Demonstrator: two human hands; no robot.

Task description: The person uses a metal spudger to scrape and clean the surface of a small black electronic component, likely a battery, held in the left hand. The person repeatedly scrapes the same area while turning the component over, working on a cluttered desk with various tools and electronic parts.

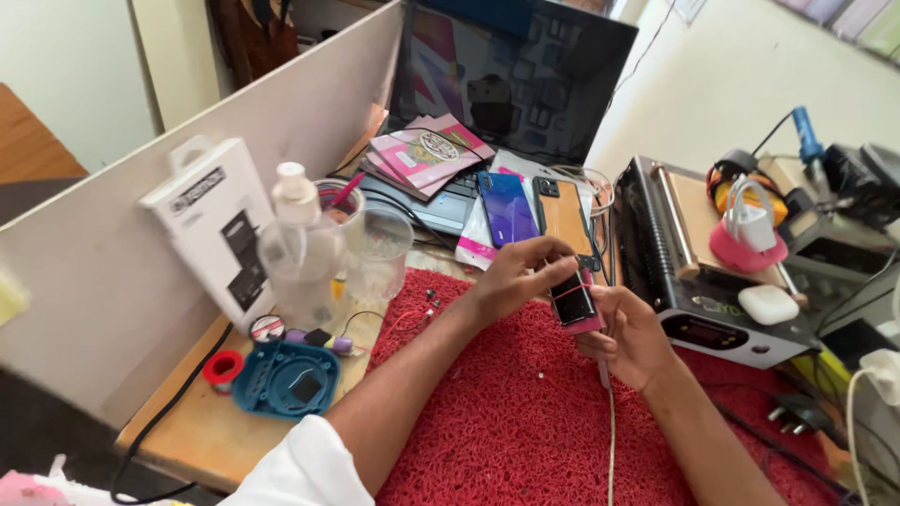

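Both hands are on one small pink and black rectangular gadget (575, 305), held up just above the red looped mat (506, 422). Left hand (514, 274) has its fingers closed over the top end, right hand (630, 335) is wrapped round the lower end from underneath, so it's pinched between the two. A thin white cable (611, 440) hangs down below the right hand across the mat. Just behind sit a blue glossy phone (506, 208) and a tan-backed phone (564, 215), side by side. Off to the left there's a clear plastic spray bottle (298, 248), a white retail box (217, 225) and a blue round plastic tray (286, 379). Grey heating machine (698, 281) on the right.
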